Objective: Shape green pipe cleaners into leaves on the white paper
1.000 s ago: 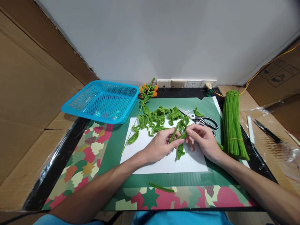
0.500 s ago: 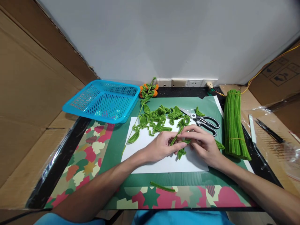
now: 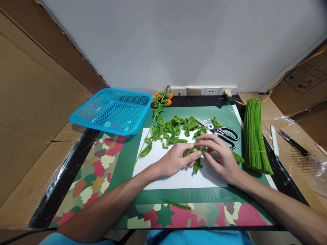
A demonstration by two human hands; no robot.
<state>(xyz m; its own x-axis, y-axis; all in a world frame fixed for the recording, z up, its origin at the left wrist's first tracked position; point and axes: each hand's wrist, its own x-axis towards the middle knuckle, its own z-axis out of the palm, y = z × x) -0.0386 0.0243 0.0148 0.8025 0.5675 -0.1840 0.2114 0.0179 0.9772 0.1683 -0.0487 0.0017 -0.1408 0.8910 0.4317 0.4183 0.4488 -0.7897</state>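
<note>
Over the white paper (image 3: 163,173), my left hand (image 3: 178,157) pinches a small green fuzzy piece (image 3: 198,165) between thumb and fingers. The fingers of my right hand (image 3: 221,158) touch the upper end of that piece, with the thumb a little apart from it. Bent and curled green pieces (image 3: 172,126) lie in a loose pile behind my hands. Grey-and-black scissors (image 3: 222,131) rest beyond my right hand. A green leaf-like piece (image 3: 237,157) pokes out beside my right hand.
A blue basket (image 3: 114,114) stands back left, near a stem with orange flowers (image 3: 162,100). On the right lies a thick bundle of green stems (image 3: 255,136), with a knife (image 3: 293,142) beyond. One green strip (image 3: 177,203) lies near the front edge.
My right thumb has come away from my left fingertips and the right hand's fingers are more spread. The left hand has barely moved.
</note>
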